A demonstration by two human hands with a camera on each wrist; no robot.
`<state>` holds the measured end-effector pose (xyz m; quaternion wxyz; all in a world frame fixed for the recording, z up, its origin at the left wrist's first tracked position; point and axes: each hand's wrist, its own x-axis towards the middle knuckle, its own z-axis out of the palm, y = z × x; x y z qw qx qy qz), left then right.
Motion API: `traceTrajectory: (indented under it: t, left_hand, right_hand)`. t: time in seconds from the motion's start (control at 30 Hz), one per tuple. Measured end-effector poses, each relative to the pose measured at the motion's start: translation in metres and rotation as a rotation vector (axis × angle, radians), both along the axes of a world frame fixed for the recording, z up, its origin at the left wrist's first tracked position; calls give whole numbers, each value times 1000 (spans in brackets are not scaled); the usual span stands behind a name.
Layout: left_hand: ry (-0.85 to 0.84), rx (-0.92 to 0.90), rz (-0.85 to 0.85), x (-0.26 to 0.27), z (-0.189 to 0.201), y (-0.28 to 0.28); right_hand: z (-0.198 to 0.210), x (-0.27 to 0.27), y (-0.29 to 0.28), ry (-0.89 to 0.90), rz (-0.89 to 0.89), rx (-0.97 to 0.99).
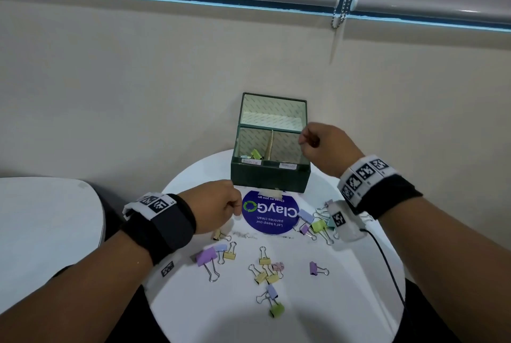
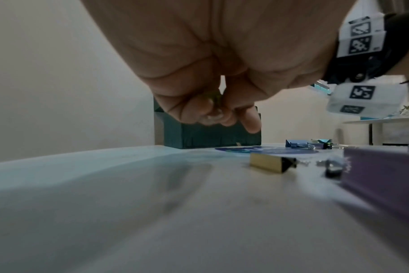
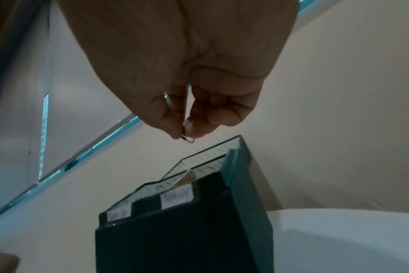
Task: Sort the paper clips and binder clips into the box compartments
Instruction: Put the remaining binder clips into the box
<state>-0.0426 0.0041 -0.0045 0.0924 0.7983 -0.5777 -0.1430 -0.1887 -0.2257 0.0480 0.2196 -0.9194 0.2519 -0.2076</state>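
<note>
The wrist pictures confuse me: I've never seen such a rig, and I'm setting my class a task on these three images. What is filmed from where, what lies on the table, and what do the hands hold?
No machine here: a person works with bare hands, wearing a camera on the head and one on each wrist. The head picture looks down at a round white table; each wrist picture looks along one hand at its fingers. On the table are a green box, lid open, with two labelled compartments, a blue sticker and many coloured binder clips. The right hand pinches a thin wire paper clip above the box. The left hand, low in front of the box, pinches a small green thing, too hidden to name.
</note>
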Motion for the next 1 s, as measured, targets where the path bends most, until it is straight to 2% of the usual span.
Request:
traceTrajectory:
  t: [0.1, 0.3, 0.37, 0.47, 0.63, 0.7, 0.8, 1.0]
  left_hand:
    - [32, 3, 33, -5, 3, 2]
    - [59, 127, 27, -9, 7, 8]
    - [42, 156, 54, -7, 5, 13]
    - [34, 186, 74, -3, 2, 20]
    - [3, 168, 67, -2, -3, 16]
    - [-7, 147, 73, -2, -4, 14]
    - [7, 115, 117, 0, -4, 15]
    - [-4, 116, 103, 0, -7, 17]
  right_hand:
    - [1, 17, -3, 14, -18, -13]
    - [-4, 23, -7, 97, -57, -28]
    - [-6, 20, 0, 132, -47, -105]
    - [-8, 12, 28, 191, 124, -219]
    - [-31, -4, 83, 643, 500, -217]
    - [-43, -9, 99, 725, 587, -176]
    - [-50, -13, 107, 737, 630, -160]
    - [-51, -13, 95, 702, 588, -206]
